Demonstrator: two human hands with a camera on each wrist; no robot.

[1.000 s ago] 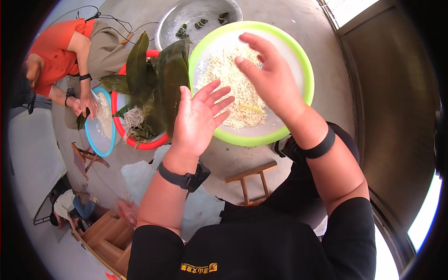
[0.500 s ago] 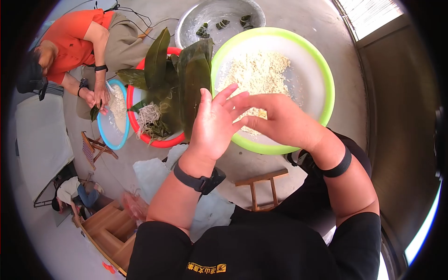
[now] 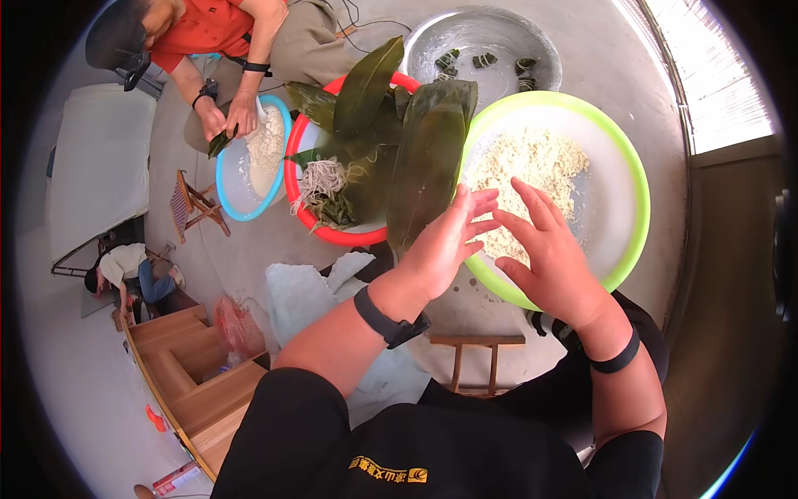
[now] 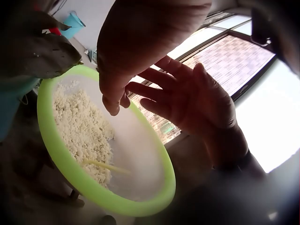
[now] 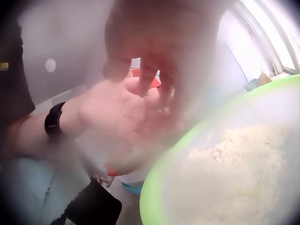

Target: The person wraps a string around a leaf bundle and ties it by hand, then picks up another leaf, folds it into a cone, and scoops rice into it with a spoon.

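My left hand (image 3: 436, 249) is held in the air near the front edge of the green-rimmed basin (image 3: 636, 208), fingers extended and holding nothing. Facing it across a small gap, my right hand (image 3: 549, 262) has its fingers spread, also with nothing in them. White rice grains (image 3: 532, 162) lie in the basin beyond both hands. A yellow stick (image 4: 105, 165) rests on the rice in the left wrist view. Close beyond my left hand stand broad, dark green leaves (image 3: 432, 158), rising from a red-rimmed basin (image 3: 291, 187).
Pale strings (image 3: 324, 179) hang in the red-rimmed basin. A metal basin (image 3: 549, 54) behind holds several tied leaf parcels (image 3: 485, 61). On the left a person in orange (image 3: 212, 37) works over a blue-rimmed basin (image 3: 222, 179). A wooden stool (image 3: 478, 341) stands in front.
The head view has swung left. My right hand came from over the rice to my left fingers, then drew slightly apart. My left palm, formerly facing up, has turned toward the right hand.
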